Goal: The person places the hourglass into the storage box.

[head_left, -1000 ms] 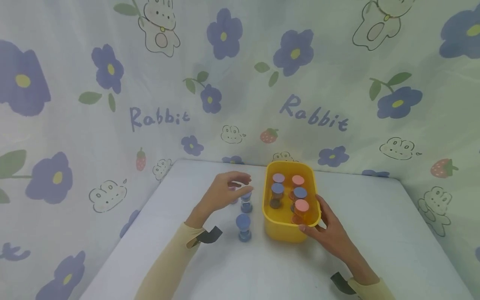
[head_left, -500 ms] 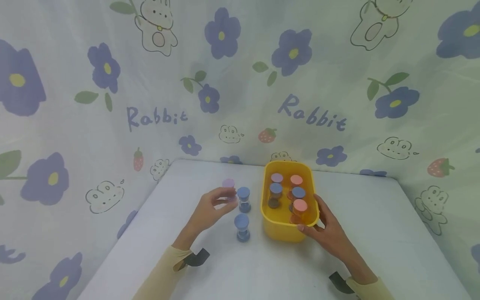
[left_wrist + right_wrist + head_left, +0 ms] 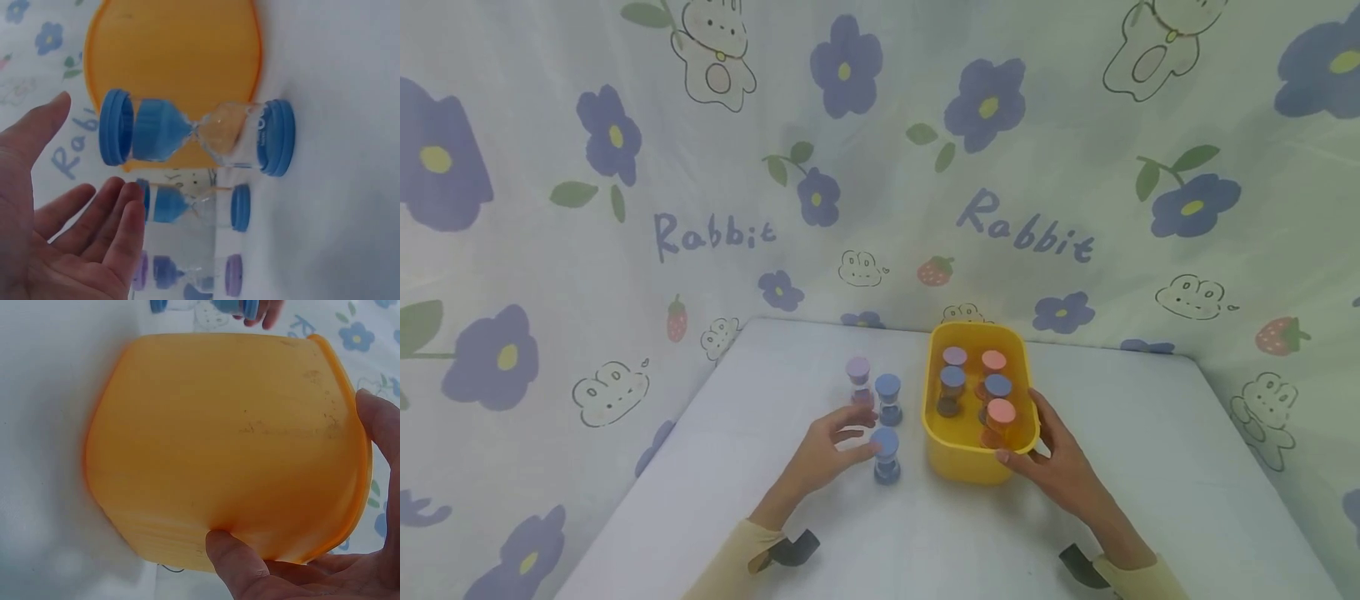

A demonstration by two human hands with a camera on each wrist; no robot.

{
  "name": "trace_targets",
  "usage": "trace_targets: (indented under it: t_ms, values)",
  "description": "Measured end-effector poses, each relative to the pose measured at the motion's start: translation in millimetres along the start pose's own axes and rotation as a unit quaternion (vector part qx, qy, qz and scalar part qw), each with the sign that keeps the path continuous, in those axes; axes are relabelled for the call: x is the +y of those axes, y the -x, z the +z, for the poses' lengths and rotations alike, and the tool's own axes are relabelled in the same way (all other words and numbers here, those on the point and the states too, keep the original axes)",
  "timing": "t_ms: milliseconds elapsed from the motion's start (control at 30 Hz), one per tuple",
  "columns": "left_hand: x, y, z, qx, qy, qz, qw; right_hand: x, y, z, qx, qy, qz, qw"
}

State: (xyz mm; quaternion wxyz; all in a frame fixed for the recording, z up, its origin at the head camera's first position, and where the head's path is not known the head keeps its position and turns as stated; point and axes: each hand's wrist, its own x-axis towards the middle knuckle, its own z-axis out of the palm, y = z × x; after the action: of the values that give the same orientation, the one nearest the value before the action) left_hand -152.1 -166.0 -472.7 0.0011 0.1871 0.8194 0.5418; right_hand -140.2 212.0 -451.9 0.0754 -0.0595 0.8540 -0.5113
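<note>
My left hand [image 3: 827, 450] reaches to the nearest blue hourglass [image 3: 886, 457], which stands upright on the table. In the left wrist view its thumb and fingers are spread apart, with a gap to that hourglass [image 3: 164, 130]. Just behind stand another blue hourglass [image 3: 889, 400] and a purple hourglass [image 3: 859, 379]. My right hand [image 3: 1060, 467] grips the near right corner of a yellow bin [image 3: 972, 463], thumb at the rim and a finger against the wall. Inside the bin stand several hourglasses, among them a pink one [image 3: 1001, 413] and a blue one [image 3: 952, 379].
The white table [image 3: 775, 358] carries the bin and the loose hourglasses. A curtain [image 3: 880, 167] printed with flowers and rabbits hangs behind and along the sides.
My left hand has moved back from the rear blue hourglass, past the purple one, toward the nearest blue one. My right hand and the bin have stayed in place.
</note>
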Motion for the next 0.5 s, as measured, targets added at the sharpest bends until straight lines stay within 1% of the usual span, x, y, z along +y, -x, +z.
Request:
trace_targets:
  t_ms: [167,300,500]
  values:
    - [-2.3,2.5,5.4,-0.013,0.005,-0.004,0.9999,-1,1,0,-0.002,0.0,0.012,1.0]
    - [-2.6,3.3,8.4,-0.017,0.008,-0.002,0.9998,-1,0,0,-0.001,-0.002,0.006,1.0]
    - [-3.1,5.3,11.4,-0.015,0.001,-0.011,0.9998,-1,0,0,0.001,-0.004,-0.002,1.0]
